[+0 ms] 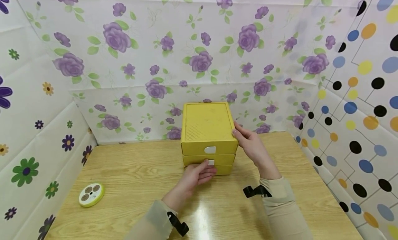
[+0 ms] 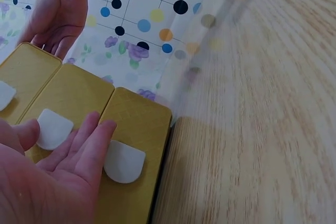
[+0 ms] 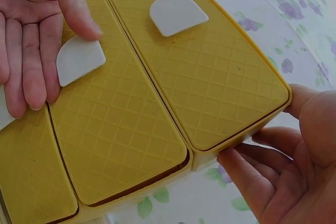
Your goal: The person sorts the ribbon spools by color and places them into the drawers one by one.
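Observation:
A yellow box with three stacked drawers (image 1: pixel 206 120) stands on the wooden table, each drawer front bearing a white tab handle. My left hand (image 1: pixel 193 177) is at its front and pinches the middle handle (image 3: pixel 81 62), thumb on the upper edge and fingers below. In the right wrist view the middle drawer front (image 3: pixel 126 129) stands slightly out from the frame at its side edge. My right hand (image 1: pixel 252 146) grips the box's upper right side, thumb near the top edge and fingers along the side wall. The bottom handle (image 2: pixel 124 162) lies just beyond my left fingertips.
A round yellow-rimmed disc with a white face and brown circles (image 1: pixel 91 195) lies on the left of the wooden table (image 1: pixel 136 167). Flowered cloth (image 1: pixel 174 60) hangs behind the box, and dotted cloth (image 1: pixel 367 129) borders the right side.

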Motion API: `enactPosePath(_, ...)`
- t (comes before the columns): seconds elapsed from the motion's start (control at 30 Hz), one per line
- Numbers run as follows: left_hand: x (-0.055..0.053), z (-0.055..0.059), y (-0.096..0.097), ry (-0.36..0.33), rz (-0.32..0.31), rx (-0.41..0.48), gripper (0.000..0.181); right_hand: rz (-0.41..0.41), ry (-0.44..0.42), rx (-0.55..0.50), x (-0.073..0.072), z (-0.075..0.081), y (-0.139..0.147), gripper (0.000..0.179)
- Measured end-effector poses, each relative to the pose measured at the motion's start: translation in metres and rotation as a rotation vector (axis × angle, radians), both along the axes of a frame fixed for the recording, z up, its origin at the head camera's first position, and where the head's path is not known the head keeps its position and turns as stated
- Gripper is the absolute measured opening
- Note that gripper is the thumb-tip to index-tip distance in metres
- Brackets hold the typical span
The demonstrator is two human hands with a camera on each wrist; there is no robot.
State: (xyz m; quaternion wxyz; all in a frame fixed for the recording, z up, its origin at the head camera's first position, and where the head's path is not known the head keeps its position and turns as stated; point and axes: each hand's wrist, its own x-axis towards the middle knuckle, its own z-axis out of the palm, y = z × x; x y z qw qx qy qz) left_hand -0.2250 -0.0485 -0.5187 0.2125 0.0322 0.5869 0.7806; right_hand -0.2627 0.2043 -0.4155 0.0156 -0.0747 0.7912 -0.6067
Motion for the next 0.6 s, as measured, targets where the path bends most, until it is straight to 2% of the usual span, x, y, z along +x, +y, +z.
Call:
enactPosePath(0.17, 0.0033, 0.0024, 0.0009, 0.002, 0.02, -0.005, 0.059, 0.009, 0.0, -0.002, -0.0014, -0.0021, -0.0001, 0.062)
enactPosePath(0.4, 0.005, 0.0037, 0.0036, -0.056, 0.033, 0.049, 0.061, 0.001, 0.012, 0.013, -0.001, -0.0043, 0.0016, 0.064)
enactPosePath(0.6, 0.0073, 0.0055, 0.0058, -0.05, 0.056, 0.062, 0.061, 0.001, 0.018, 0.006, -0.001, -0.0041, -0.0008, 0.065)
